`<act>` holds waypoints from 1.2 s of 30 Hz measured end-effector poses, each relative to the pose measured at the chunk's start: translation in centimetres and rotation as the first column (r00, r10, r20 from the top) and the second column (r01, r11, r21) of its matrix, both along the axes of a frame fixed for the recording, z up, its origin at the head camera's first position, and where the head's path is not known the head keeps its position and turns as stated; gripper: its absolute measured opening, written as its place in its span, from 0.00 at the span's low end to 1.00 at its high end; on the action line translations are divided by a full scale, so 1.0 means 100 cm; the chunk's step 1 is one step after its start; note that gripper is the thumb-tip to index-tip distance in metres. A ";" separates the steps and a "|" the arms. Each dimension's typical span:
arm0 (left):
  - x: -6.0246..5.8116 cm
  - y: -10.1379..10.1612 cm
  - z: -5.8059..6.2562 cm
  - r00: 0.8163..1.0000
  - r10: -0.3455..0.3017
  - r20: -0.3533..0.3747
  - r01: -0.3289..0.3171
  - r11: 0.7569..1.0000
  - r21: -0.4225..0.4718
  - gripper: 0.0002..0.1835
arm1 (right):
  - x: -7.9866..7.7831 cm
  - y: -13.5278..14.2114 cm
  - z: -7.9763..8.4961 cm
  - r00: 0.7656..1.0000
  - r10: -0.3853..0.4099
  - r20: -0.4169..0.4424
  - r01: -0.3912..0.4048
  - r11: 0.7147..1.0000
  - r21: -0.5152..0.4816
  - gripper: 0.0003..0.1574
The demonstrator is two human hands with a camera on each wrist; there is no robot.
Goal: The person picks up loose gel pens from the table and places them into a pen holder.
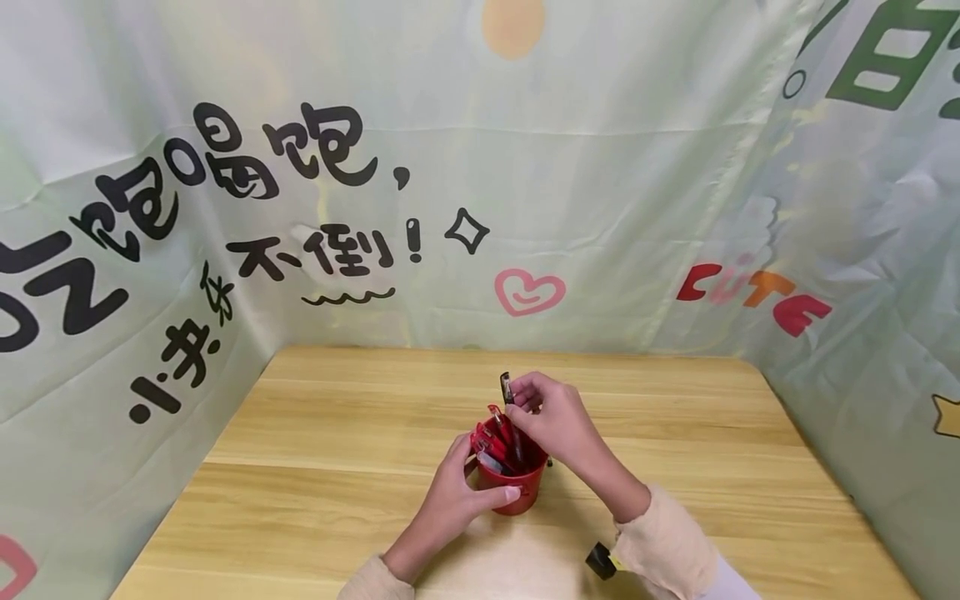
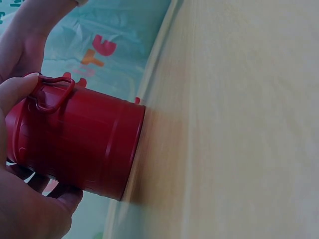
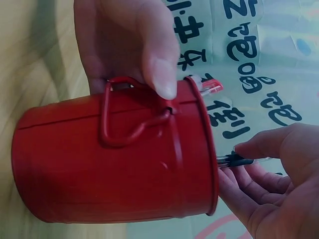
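Observation:
A small red metal bucket (image 1: 517, 498) with a wire handle (image 2: 54, 99) stands on the table and holds several pens, most of them red (image 1: 495, 442). My left hand (image 1: 459, 492) grips the bucket from the left, thumb near the handle's mount and fingers round the far side. Over the rim, my right hand (image 1: 551, 412) pinches a black pen (image 1: 506, 385) between thumb and fingers. That pen is upright, its lower part inside the bucket. In the right wrist view, part of the pen (image 3: 234, 160) shows between the rim and the thumb.
The wooden table (image 1: 315, 467) reaches back to a printed cloth wall (image 1: 637, 167) that encloses it on the left, back and right. A small black object (image 1: 600, 561) with a yellow part lies beside my right sleeve (image 1: 667, 542).

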State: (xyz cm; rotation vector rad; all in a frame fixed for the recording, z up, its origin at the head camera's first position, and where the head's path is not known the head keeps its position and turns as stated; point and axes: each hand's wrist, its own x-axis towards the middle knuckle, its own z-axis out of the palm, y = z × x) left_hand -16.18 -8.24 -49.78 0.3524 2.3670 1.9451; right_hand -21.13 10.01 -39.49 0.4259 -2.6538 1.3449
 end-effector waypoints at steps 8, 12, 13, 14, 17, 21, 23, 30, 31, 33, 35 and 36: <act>-0.001 0.000 -0.001 1.000 0.001 0.002 -0.001 1.000 0.007 0.41 | 0.004 -0.005 -0.007 1.000 -0.012 0.010 0.012 0.999 0.050 0.09; 0.000 0.000 -0.001 1.000 0.001 0.002 -0.001 1.000 0.003 0.42 | 0.005 -0.007 -0.010 1.000 -0.007 0.019 0.005 0.995 0.095 0.09; 0.000 0.000 0.000 1.000 0.001 0.001 -0.001 1.000 0.003 0.42 | 0.005 -0.008 -0.010 1.000 -0.007 0.013 0.006 0.994 0.108 0.09; 0.000 0.000 0.000 1.000 0.001 0.002 -0.001 1.000 0.004 0.42 | 0.006 -0.009 -0.010 1.000 -0.006 0.004 0.005 0.993 0.122 0.09; 0.000 0.000 0.000 1.000 -0.001 0.001 0.001 1.000 0.008 0.42 | 0.007 -0.010 -0.011 1.000 0.000 -0.024 0.004 0.986 0.167 0.09; 0.000 0.000 0.000 1.000 -0.005 0.004 0.005 1.000 0.013 0.42 | 0.011 -0.013 -0.013 0.999 0.016 -0.044 -0.006 0.975 0.221 0.09; 0.000 0.000 0.001 1.000 -0.006 0.006 0.006 1.000 0.011 0.42 | 0.012 -0.014 -0.013 0.998 0.029 -0.063 -0.012 0.966 0.257 0.09; 0.000 -0.001 0.001 1.000 -0.004 0.010 0.004 1.000 -0.001 0.42 | 0.015 -0.016 -0.016 0.989 0.075 -0.130 -0.024 0.936 0.352 0.09; 0.000 -0.001 0.001 1.000 -0.003 0.011 0.003 1.000 -0.003 0.42 | 0.015 -0.016 -0.016 0.989 0.076 -0.129 -0.025 0.933 0.359 0.09; -0.001 -0.001 0.001 1.000 -0.004 0.011 0.004 1.000 -0.002 0.42 | 0.016 -0.017 -0.015 0.990 0.078 -0.121 -0.027 0.927 0.373 0.10; 0.000 0.000 0.001 1.000 -0.005 0.012 0.005 1.000 0.001 0.42 | 0.016 -0.018 -0.014 0.990 0.079 -0.115 -0.028 0.920 0.391 0.10; 0.000 0.000 0.001 1.000 -0.005 0.011 0.005 1.000 0.003 0.42 | 0.016 -0.018 -0.014 0.990 0.080 -0.113 -0.029 0.917 0.399 0.10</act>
